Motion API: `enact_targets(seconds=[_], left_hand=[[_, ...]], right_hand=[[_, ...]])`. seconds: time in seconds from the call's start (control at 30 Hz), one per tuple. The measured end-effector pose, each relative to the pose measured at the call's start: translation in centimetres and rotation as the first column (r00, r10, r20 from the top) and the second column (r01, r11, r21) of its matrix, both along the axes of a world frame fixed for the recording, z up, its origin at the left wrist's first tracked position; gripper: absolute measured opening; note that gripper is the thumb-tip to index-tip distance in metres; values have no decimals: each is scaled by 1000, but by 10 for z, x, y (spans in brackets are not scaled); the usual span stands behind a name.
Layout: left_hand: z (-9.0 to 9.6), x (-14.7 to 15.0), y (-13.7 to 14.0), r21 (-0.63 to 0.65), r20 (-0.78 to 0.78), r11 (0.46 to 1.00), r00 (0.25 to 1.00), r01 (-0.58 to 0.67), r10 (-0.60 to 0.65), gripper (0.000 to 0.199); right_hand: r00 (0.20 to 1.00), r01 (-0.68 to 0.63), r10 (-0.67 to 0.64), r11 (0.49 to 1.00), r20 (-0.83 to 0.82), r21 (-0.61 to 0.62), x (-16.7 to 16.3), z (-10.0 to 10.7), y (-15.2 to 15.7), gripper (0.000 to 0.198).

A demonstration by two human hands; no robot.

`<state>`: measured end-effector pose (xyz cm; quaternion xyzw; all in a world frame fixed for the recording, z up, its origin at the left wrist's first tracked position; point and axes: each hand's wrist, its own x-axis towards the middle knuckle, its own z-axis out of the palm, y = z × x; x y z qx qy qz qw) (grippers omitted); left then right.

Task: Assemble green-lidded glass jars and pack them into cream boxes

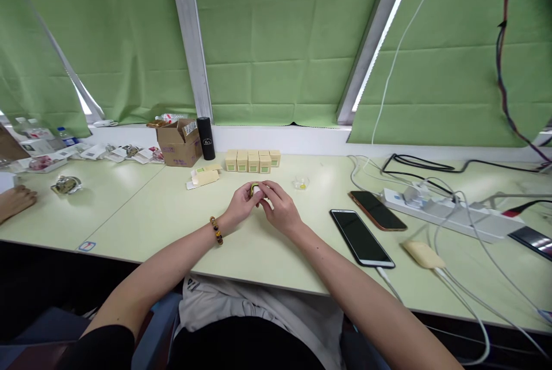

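My left hand [240, 207] and my right hand [281, 209] meet over the middle of the table, both closed around one small round object [254, 189]. It looks yellow-green and dark, with a pale part; fingers cover much of it, so its kind is unclear. Just beyond and to the left lies an opened small cream carton [205, 177], flaps out. Several closed cream cartons [242, 162] with green labels stand in rows behind my hands. To the right sits a small clear plastic piece [301, 183] with something yellow in it.
Two phones [361, 238] [379, 210], a power strip [448, 215], a cream charger [423, 254] and tangled cables occupy the right. A cardboard box [177, 145] and black tumbler [206, 139] stand at the back. At far left, another person's hand [19, 200] rests near a clear packet [66, 185].
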<state>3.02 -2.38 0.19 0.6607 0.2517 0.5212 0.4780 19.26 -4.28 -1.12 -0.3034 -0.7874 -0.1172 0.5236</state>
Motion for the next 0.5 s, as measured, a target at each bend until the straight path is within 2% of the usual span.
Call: enact_targets(seconds=[0.17,0.23,0.37,0.5], left_hand=[[-1,0,1,-71,55,993,995,89,-86,66],[-2,0,1,-101,64,988,992,116,-110,67],[-5,-1,1,-145,61,978,987,153,-146,70],[-6,-3,3,-160,5,976,989,147,-149,73]], right_hand=[[995,6,-22,987,-102,-162,3,-1,1,54],[989,-3,-26,979,-143,-202,3,-1,1,48],[968,-74,2,957,-250,-280,0,1,1,38],[933,-154,8,912,-359,-381,0,3,-1,36]])
